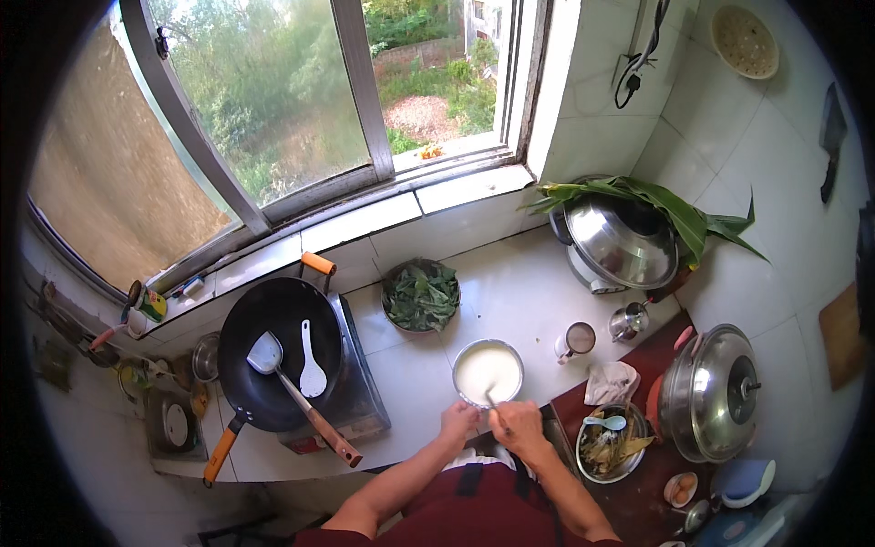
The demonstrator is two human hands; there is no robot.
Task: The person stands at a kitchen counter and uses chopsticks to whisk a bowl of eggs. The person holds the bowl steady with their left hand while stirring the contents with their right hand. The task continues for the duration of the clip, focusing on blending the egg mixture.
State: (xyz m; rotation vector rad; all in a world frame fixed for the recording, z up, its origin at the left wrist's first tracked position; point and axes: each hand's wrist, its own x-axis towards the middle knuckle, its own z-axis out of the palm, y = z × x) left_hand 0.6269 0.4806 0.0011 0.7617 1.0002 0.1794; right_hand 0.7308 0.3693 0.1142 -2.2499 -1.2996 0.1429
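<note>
A round metal bowl (458, 392) of creamy white batter-like liquid (487, 369) sits near the front edge of the white tiled counter (410, 383). My left hand (459, 418) grips its near rim at the left. In my right hand (518, 425) is the handle of a thin utensil (490, 398); its far end dips into the liquid, so I cannot tell whether it is a spoon. Just behind the bowl stands a round container of dark green leaves (420, 295).
Left, a black wok (239, 321) with a spatula (301, 393) and a white rice paddle (312, 372) rests on a stove. Right are a mug (577, 340), a cloth (612, 381), a bowl of husks (610, 461), a lidded pot (711, 396) and a steamer (622, 239) under long leaves.
</note>
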